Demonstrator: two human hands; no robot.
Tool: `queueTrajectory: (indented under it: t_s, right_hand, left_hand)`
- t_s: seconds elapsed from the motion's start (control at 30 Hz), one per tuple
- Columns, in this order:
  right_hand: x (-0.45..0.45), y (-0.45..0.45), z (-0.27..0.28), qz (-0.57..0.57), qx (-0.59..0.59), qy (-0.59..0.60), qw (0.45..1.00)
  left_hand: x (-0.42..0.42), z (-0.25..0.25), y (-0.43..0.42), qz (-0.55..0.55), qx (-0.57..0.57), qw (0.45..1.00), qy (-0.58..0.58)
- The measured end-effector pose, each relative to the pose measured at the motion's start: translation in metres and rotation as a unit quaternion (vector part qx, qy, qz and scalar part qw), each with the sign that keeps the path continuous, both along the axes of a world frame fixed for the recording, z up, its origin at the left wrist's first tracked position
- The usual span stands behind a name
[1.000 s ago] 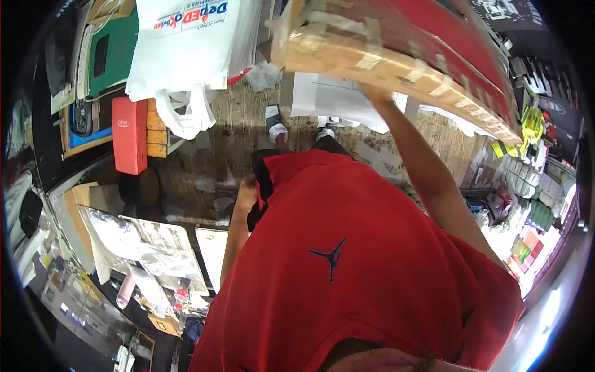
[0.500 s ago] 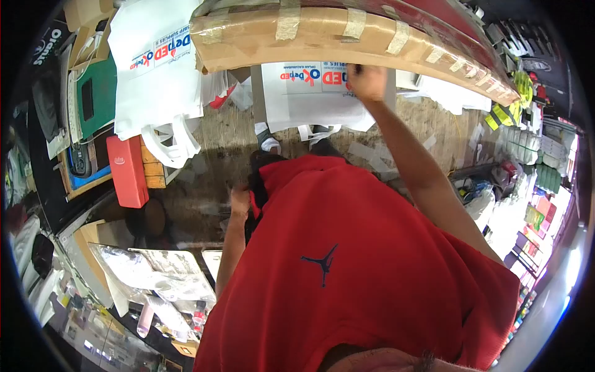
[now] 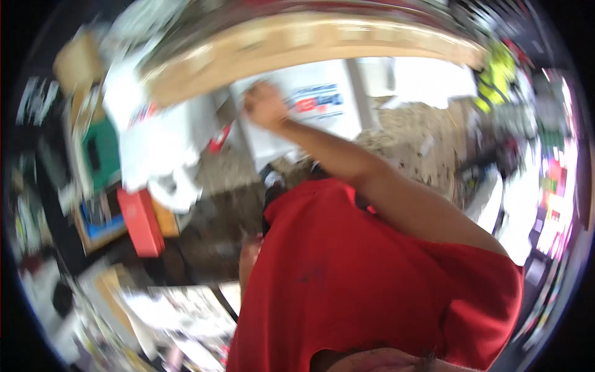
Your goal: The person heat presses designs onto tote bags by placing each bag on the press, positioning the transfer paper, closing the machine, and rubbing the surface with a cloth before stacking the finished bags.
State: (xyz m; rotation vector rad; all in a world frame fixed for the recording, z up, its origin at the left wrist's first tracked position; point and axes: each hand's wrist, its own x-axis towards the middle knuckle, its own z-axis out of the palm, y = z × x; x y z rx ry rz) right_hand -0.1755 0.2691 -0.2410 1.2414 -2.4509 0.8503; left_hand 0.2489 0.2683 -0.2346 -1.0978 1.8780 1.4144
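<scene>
Well below the taped cardboard edge (image 3: 297, 42), the left hand (image 3: 250, 253) blurs; just under that edge, the right hand (image 3: 266, 105) overlaps a printed white bag (image 3: 319, 105). I can't tell either grip. Worn floor (image 3: 427, 139) lies below, yellow cloth (image 3: 497, 75) beside the edge's right end.

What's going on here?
A person in a red shirt has the right hand over a white printed bag; blur hides whether they touch. The left hand, also blurred, is beside the waist. A cardboard edge overlaps the bag's far side in view. More white material is at left.
</scene>
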Motion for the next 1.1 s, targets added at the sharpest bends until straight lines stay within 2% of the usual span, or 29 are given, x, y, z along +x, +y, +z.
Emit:
queueTrajectory:
  t_s: [0.03,0.07,0.1,0.13,0.3,0.37,0.43,0.5,0.63,0.73,0.87,0.93,1.1]
  right_hand:
    - [-0.005,-0.003,-0.010,0.007,-0.001,-0.005,1.000]
    - [-0.005,0.001,-0.004,-0.004,0.006,-0.020,1.000]
    - [-0.007,0.008,0.009,-0.012,0.013,-0.025,1.000]
    - [-0.002,0.012,0.022,-0.025,0.076,-0.061,0.995]
    - [0.004,0.094,0.106,-0.034,0.002,-0.093,0.995]
    - [-0.001,0.130,0.107,-0.046,-0.042,-0.117,0.991]
    - [-0.006,0.179,0.106,-0.063,-0.022,-0.187,0.980]
    - [0.004,0.232,0.112,-0.077,-0.079,-0.300,0.948]
    - [0.034,0.314,0.106,-0.175,-0.061,-0.391,0.901]
    - [0.055,0.343,0.089,-0.219,-0.042,-0.418,0.881]
    - [0.070,0.354,0.095,-0.206,0.001,-0.437,0.875]
    - [0.071,0.355,0.096,-0.163,0.031,-0.408,0.898]
    - [0.068,0.343,0.108,-0.099,0.029,-0.406,0.908]
  left_hand:
    - [0.008,-0.036,-0.004,-0.007,0.005,1.000,0.018]
    - [0.004,-0.045,-0.008,-0.007,0.006,0.999,0.035]
    - [-0.004,-0.047,-0.014,-0.004,0.007,0.999,0.050]
    - [-0.016,-0.049,-0.020,-0.004,0.010,0.998,0.060]
    - [-0.085,-0.045,-0.035,-0.035,0.020,0.996,0.085]
    - [-0.100,-0.043,-0.039,-0.047,0.021,0.995,0.087]
    - [-0.113,-0.037,-0.043,-0.064,0.021,0.994,0.092]
    - [-0.123,-0.032,-0.043,-0.079,0.023,0.992,0.093]
    - [-0.138,-0.025,-0.041,-0.107,0.028,0.989,0.100]
    - [-0.141,-0.021,-0.040,-0.128,0.031,0.986,0.104]
    - [-0.145,-0.011,-0.038,-0.150,0.034,0.982,0.106]
    - [-0.145,-0.005,-0.039,-0.161,0.035,0.981,0.104]
    - [-0.136,0.024,-0.048,-0.208,0.039,0.972,0.102]
